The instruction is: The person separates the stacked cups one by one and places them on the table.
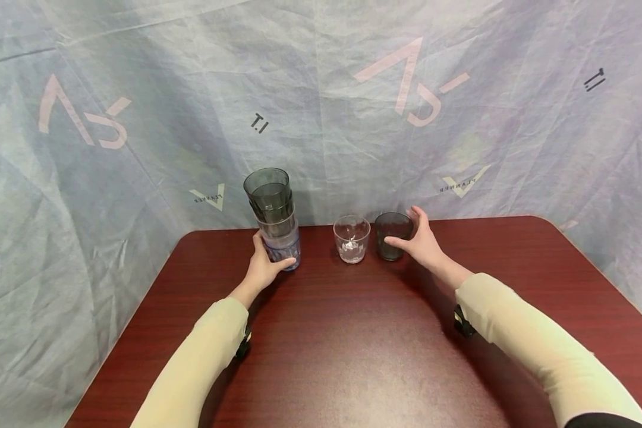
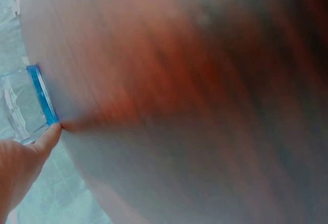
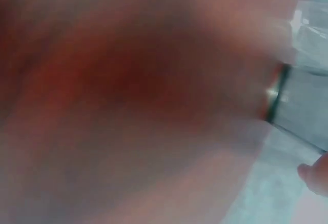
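Observation:
At the left, a tilted-looking stack of nested glasses stands near the table's back edge. Dark grey-green glasses (image 1: 267, 187) form its top, with clear ones below and a blue-tinted glass (image 1: 291, 252) at the bottom. My left hand (image 1: 264, 267) grips that bottom glass, thumb across its front near the base and fingers behind. Its thumb also shows against the blue base (image 2: 43, 98) in the left wrist view. My right hand (image 1: 422, 244) is spread around a dark grey glass (image 1: 389, 238); in the right wrist view the thumb (image 3: 315, 175) stands apart from the glass wall.
A clear glass (image 1: 351, 241) stands upright just left of the single dark one. Behind the reddish-brown table (image 1: 353, 345) hangs a pale printed sheet (image 1: 321, 107), close to the back edge. Both wrist views are blurred over the tabletop.

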### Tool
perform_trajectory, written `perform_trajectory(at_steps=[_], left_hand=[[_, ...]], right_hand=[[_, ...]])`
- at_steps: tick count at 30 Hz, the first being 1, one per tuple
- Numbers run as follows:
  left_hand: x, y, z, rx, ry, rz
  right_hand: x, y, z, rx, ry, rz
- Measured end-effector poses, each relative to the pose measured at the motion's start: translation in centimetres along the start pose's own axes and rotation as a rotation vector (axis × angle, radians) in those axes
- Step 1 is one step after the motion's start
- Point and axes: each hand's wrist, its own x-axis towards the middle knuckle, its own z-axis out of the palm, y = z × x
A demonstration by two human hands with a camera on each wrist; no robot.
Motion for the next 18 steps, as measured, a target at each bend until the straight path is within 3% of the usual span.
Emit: perform_trajectory(at_steps=[4,10,14,18], left_hand=[[0.1,-0.1,0.0,-0.008,-0.002,0.004],[0.1,-0.2,0.1,-0.011,-0.005,0.005],[0.1,-0.2,0.1,-0.007,-0.004,0.009],[0.1,-0.1,0.0,-0.002,-0.002,0.010]], right_hand=[[0.8,-2.6,-0.9,0.086,0.038,-0.057],[1.1,-9.1,-1.9,0.187,0.043,-0.100],[1.7,-11.8,-1.5,0.199,0.055,-0.147],[2.8,-12.9,0.0,0.244,0.038,-0.196]])
